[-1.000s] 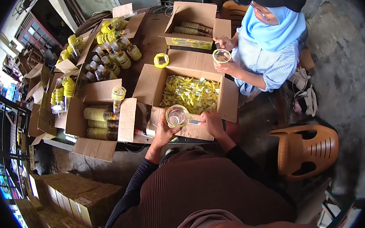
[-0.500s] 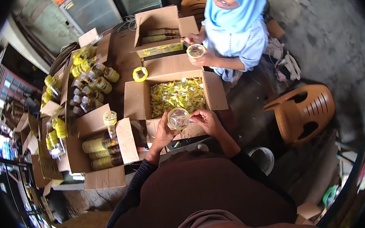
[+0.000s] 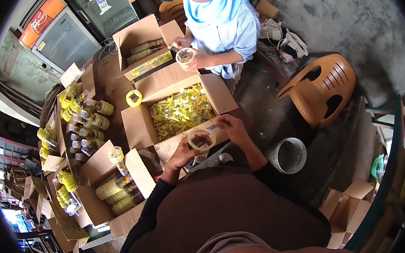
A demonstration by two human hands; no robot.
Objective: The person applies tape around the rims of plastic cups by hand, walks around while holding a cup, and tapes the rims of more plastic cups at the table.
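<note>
My left hand is wrapped round a clear plastic cup with a pale yellow rim, its mouth facing up towards me. To the right of the cup, my right hand is closed in a pinch, a short gap away from the rim. A small flat greyish piece shows by its fingertips, too small to name. Just beyond both hands stands an open cardboard box filled with small yellow-and-clear wrapped packets. A yellow ring lies by that box's left corner.
Opposite, a person holds a similar cup. Another carton holds stacked cups. At left, a box contains cup stacks, beside more bundled cups. An orange chair and a white bucket stand at right.
My right hand has moved away from the cup's rim, up and to the right. My left hand still holds the cup. The whole view has turned, shifting the boxes left.
</note>
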